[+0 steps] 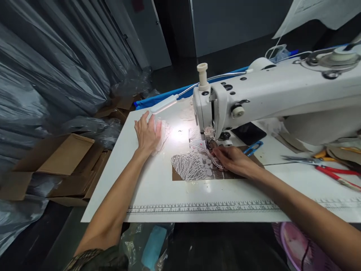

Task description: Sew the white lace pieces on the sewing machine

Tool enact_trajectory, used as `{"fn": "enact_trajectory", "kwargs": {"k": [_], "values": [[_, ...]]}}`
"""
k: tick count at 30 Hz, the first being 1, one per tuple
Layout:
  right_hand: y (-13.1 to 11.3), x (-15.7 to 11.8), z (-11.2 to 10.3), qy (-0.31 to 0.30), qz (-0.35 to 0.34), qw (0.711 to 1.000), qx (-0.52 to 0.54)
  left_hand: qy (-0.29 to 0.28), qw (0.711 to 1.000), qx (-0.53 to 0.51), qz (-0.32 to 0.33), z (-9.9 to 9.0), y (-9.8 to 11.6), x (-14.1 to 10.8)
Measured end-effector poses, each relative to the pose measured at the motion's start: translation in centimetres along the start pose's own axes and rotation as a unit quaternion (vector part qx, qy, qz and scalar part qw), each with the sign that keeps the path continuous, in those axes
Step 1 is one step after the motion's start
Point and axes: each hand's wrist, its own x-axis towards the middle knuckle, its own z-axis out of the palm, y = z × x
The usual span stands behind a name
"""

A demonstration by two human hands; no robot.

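Observation:
My left hand (pixel 147 133) rests at the left of the white table with its fingers spread, touching a small heap of pale lace (pixel 164 138). My right hand (pixel 232 160) is closed in a pinch on a white lace strip (pixel 216 161) just in front of the needle area of the sewing machine (pixel 242 101). That strip runs leftward under the presser foot area, where the machine's head hides part of it. A white lace piece with a leaf-like pattern (pixel 188 165) lies flat on a brown sheet (pixel 176 175), left of my right hand.
A lamp (pixel 165 104) lights the table. Blue thread snips (pixel 253 148) and a dark phone (pixel 249 133) lie behind my right hand. Red-handled scissors (pixel 335 173) are at the right. A printed ruler (pixel 197 208) follows the front edge. Cardboard boxes (pixel 66 154) stand left.

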Motion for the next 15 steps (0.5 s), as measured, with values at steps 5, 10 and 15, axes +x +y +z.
{"fn": "enact_trajectory", "kwargs": {"k": [5, 10, 15], "values": [[-0.2, 0.0, 0.2, -0.026, 0.014, 0.999, 0.037, -0.037, 0.941, -0.154, 0.3, -0.1, 5.4, -3.1], [-0.8, -0.1, 0.2, 0.009, 0.002, 1.0, -0.014, -0.141, 0.845, -0.264, 0.442, -0.2, 8.6, -5.9], [-1.3, -0.2, 0.2, 0.034, 0.007, 0.998, -0.048, -0.172, 0.885, -0.189, 0.388, -0.3, 8.9, -7.1]]}}
